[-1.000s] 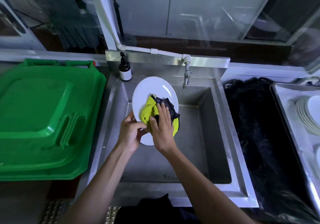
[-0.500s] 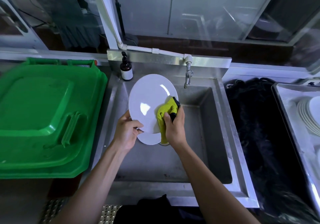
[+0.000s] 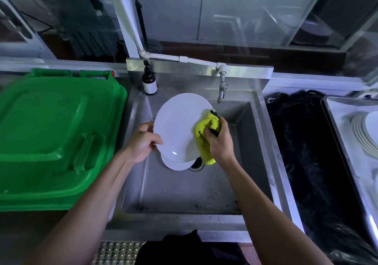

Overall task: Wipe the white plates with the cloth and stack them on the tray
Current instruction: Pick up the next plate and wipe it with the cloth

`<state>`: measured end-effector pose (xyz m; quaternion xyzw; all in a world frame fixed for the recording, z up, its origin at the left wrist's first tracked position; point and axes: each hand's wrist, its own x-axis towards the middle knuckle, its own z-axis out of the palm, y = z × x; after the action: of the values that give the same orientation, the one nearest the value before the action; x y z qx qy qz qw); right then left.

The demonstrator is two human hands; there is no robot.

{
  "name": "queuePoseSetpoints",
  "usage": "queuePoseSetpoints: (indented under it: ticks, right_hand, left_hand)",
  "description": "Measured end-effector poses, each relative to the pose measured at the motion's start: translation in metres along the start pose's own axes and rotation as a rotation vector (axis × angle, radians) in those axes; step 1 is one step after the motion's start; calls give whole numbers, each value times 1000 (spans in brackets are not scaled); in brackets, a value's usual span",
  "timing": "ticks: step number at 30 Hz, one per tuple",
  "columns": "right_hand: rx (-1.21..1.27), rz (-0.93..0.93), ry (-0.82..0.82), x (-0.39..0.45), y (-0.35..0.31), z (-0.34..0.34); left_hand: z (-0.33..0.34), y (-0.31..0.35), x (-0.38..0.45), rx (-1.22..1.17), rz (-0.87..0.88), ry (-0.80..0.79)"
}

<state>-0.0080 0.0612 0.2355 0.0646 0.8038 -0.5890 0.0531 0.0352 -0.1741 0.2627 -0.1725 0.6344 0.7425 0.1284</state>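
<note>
Person stands at a steel sink (image 3: 263, 142), both hands over the basin. Left hand (image 3: 143, 142) grips the left rim of a white plate (image 3: 178, 125), thumb on the face, fingers curled behind; plate is tilted up toward the person, held above the basin. Right hand (image 3: 222, 142) is clamped round a bunched yellow-green cloth (image 3: 205, 137) w/ a bit of black trim, pressed against the plate's right edge. The 2 hands are apart, one on each side of the plate. A second white plate (image 3: 177, 164) shows just under the held one, its lower rim peeking out, right next to the drain (image 3: 197, 163) at the basin floor; can't tell if it rests on the floor or is held w/ the first. Tap (image 3: 222, 88) hangs at the back wall, above and right of the plate. Brown pump bottle (image 3: 149, 80) w/ white label stands on the back left corner of the sink. Big green bin lid (image 3: 53, 137) sits to the left of the sink. To the right, a dark black mass (image 3: 306, 152), then a metal tray (image 3: 337, 117) at far right w/ a stack of white plates (image 3: 362, 133) on it, well apart from the hands.
</note>
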Motion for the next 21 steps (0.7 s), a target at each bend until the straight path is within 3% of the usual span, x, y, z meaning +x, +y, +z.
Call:
queuePoseSetpoints:
  ticks: [15,21]
  right_hand:
    - [-132,-121,-63,-10,-4,-9]
    - [-83,-162,65,-12,0,-17]
  left_hand:
    - [-5,54,25,669,-87,-334]
    - [18,41,35,723,19,-308]
